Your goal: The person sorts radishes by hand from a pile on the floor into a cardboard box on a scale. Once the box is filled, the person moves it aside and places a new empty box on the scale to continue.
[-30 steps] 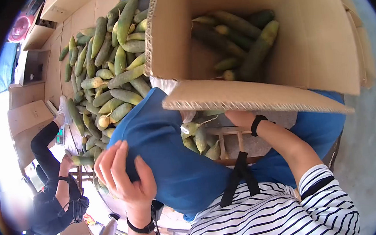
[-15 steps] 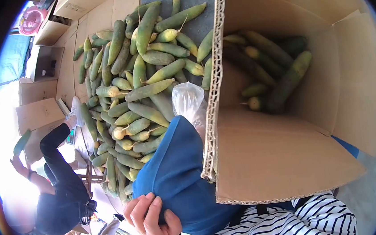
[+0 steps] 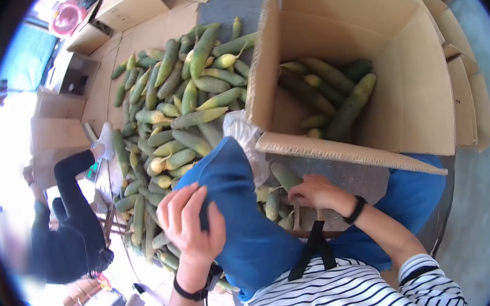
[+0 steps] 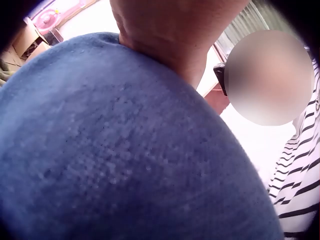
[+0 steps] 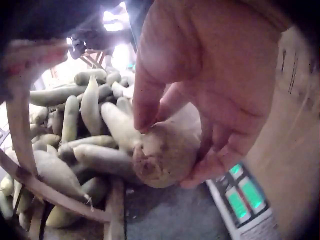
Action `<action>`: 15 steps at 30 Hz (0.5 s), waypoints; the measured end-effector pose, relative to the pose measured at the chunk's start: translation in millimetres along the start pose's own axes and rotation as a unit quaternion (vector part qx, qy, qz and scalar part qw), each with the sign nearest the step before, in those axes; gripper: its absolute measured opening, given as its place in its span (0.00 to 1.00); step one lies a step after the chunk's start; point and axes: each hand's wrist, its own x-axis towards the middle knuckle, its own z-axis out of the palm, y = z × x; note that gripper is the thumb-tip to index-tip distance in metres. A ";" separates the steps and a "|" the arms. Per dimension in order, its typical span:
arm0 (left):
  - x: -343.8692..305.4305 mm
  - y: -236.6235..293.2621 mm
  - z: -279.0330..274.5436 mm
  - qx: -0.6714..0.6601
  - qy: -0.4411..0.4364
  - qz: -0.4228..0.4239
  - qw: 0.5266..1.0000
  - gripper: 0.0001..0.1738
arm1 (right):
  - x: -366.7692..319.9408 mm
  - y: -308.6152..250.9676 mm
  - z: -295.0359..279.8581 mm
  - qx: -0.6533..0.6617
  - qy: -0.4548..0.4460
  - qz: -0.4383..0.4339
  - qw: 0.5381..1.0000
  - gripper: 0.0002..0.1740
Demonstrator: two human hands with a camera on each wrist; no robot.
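A heap of long green radishes (image 3: 198, 117) lies beside a big brown box (image 3: 361, 17). On a blue knee (image 3: 229, 172), the left hand (image 3: 194, 223) rests, open and a bit bent. The right hand (image 3: 321, 194), partly closed, pinches one radish (image 3: 285, 175) near the box.

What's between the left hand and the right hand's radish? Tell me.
Head view: from left hand to held radish, a blue trouser leg, then other green radishes.

Carton (image 3: 421, 97) is wide open up top, so there's room to drop in. From the right hand (image 3: 324, 194), though, the near flap (image 3: 344, 151) is kinda in the way, and the plastic bag (image 3: 245, 141) plus left knee (image 3: 229, 172) block the radish pile (image 3: 168, 145).
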 end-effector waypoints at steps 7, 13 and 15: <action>-5.2 9.7 2.6 -0.044 0.045 0.020 0.998 0.21 | -177.8 -106.8 -141.9 0.077 0.150 -0.229 0.959 0.15; -30.7 4.4 -10.6 -0.117 0.053 -0.017 0.992 0.23 | -198.0 -114.3 -189.9 -0.043 0.405 -0.033 0.913 0.10; -56.3 -9.8 -5.6 -0.127 0.033 -0.135 0.982 0.23 | -170.6 -96.6 -179.8 -0.160 0.443 -0.021 0.882 0.11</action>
